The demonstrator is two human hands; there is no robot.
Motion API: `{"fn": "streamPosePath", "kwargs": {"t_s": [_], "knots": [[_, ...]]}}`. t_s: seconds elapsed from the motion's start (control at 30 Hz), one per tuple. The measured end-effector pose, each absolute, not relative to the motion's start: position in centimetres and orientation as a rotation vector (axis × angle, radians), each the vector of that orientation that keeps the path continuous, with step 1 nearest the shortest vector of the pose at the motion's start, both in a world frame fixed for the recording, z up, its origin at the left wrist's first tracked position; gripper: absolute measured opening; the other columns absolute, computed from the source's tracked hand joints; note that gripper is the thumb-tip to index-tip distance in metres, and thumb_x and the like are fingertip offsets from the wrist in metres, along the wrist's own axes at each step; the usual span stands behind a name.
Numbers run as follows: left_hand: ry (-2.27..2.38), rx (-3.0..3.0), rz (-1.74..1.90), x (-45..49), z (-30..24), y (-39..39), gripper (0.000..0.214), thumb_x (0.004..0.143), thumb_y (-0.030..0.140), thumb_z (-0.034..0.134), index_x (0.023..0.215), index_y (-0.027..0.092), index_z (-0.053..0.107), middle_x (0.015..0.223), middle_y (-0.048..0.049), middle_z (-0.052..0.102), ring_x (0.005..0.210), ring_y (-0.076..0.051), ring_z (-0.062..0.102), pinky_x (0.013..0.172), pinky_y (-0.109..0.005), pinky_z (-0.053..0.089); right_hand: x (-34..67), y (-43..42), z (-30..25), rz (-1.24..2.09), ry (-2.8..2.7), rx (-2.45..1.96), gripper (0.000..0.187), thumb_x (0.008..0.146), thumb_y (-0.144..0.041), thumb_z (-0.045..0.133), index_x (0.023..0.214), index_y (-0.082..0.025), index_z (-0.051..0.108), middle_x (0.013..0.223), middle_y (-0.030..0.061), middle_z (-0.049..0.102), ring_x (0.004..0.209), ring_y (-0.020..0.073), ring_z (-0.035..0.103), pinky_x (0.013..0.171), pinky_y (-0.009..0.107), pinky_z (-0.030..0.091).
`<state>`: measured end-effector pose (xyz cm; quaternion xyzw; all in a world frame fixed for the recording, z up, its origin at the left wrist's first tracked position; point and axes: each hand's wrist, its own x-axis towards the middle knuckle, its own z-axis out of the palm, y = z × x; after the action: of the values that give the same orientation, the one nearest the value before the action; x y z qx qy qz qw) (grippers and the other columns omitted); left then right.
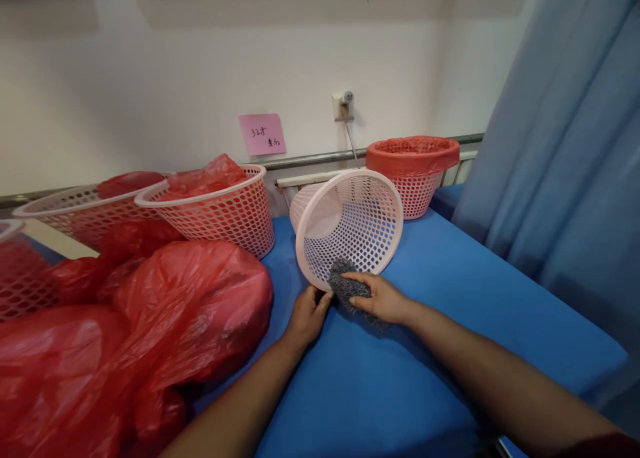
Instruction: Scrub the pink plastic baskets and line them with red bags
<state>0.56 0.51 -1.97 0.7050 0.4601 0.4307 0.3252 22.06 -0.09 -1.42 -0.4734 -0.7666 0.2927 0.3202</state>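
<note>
A pale pink plastic basket (325,213) with a perforated wall lies on its side on the blue surface (380,391), its mouth facing me. My left hand (307,315) grips the lower rim, thumb and fingers closed on it. In my right hand (383,298) is a dark grey fuzzy cloth (345,286), bunched under the fingers. The cloth touches the basket's lower rim just right of my left hand. Part of it hangs below my right palm onto the blue surface.
Red plastic bags (195,298) pile up on the left. Behind them stand a basket with red plastic inside (225,211) and another basket (65,211). A red-lined basket (413,185) stands at the back right. A blue curtain (565,178) hangs on the right; a wall socket (343,107) is behind.
</note>
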Motion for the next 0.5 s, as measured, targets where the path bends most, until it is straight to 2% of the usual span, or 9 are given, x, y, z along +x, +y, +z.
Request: {"fn": "streamPosePath", "kwargs": {"t_s": [0.1, 0.27, 0.37, 0.5], "knots": [[1.244, 1.84, 1.153, 0.2, -1.8, 0.6, 0.029, 0.091, 0.04, 0.061, 0.108, 0.018, 0.066, 0.104, -0.009, 0.077, 0.1, -0.026, 0.072, 0.093, -0.043, 0.057, 23.2, 0.2, -0.8, 0.728, -2.082, -1.245, 0.06, 0.084, -0.02, 0.067, 0.143, -0.024, 0.056, 0.128, 0.0093, 0.065, 0.113, 0.0228, 0.065, 0.101, 0.035, 0.051], [1.343, 1.814, 1.269, -0.3, -0.5, 0.4, 0.022, 0.092, 0.04, 0.061, 0.095, 0.018, 0.063, 0.091, -0.0048, 0.073, 0.086, -0.021, 0.069, 0.083, -0.036, 0.056, 28.6, 1.6, 1.0, 0.196, -1.926, -1.877, 0.054, 0.094, -0.022, 0.053, 0.147, -0.026, 0.052, 0.128, 0.0148, 0.058, 0.096, 0.0252, 0.067, 0.088, 0.039, 0.052], [1.353, 1.803, 1.304, -0.3, -0.4, 0.4, 0.023, 0.093, 0.041, 0.06, 0.093, 0.019, 0.062, 0.088, -0.0033, 0.071, 0.084, -0.019, 0.067, 0.082, -0.034, 0.055, 28.8, 1.7, 0.9, 0.241, -1.885, -1.886, 0.054, 0.094, -0.022, 0.053, 0.148, -0.023, 0.05, 0.128, 0.0155, 0.058, 0.099, 0.0257, 0.066, 0.091, 0.04, 0.051], [1.258, 1.809, 1.22, 0.3, -1.3, 0.6, 0.028, 0.091, 0.042, 0.062, 0.103, 0.017, 0.064, 0.096, -0.0058, 0.075, 0.09, -0.021, 0.07, 0.085, -0.036, 0.057, 24.7, 0.4, -0.4, 0.496, -2.048, -1.585, 0.056, 0.087, -0.024, 0.066, 0.143, -0.026, 0.057, 0.13, 0.0097, 0.062, 0.114, 0.0227, 0.063, 0.102, 0.035, 0.048]]}}
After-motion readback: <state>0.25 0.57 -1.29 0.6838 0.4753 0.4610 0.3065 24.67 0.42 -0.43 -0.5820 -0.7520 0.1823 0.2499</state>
